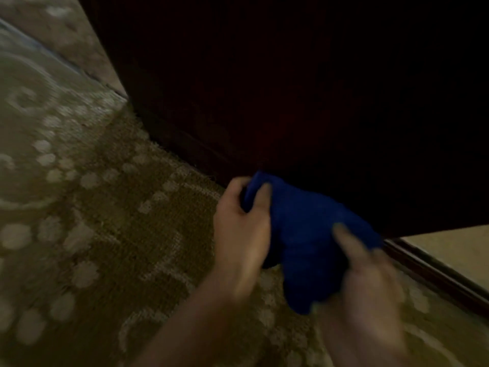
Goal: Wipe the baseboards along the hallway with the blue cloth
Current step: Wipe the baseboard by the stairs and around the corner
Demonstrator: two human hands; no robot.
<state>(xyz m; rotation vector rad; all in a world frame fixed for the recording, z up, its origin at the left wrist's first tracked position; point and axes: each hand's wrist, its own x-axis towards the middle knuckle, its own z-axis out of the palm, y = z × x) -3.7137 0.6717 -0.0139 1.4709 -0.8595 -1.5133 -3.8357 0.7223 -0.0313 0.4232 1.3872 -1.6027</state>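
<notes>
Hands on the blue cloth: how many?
2. The left hand grips the upper left end of the blue cloth; the right hand, blurred, holds its lower right side. No other hands in view.

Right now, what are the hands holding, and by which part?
Both hold the blue cloth. The left hand grips its upper left end, thumb on top. The blurred right hand holds its lower right side.

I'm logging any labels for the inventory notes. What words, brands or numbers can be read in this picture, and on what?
None: no readable text on the blue cloth, the patterned carpet, the dark door or the baseboard. The picture is dim and motion-blurred.
</notes>
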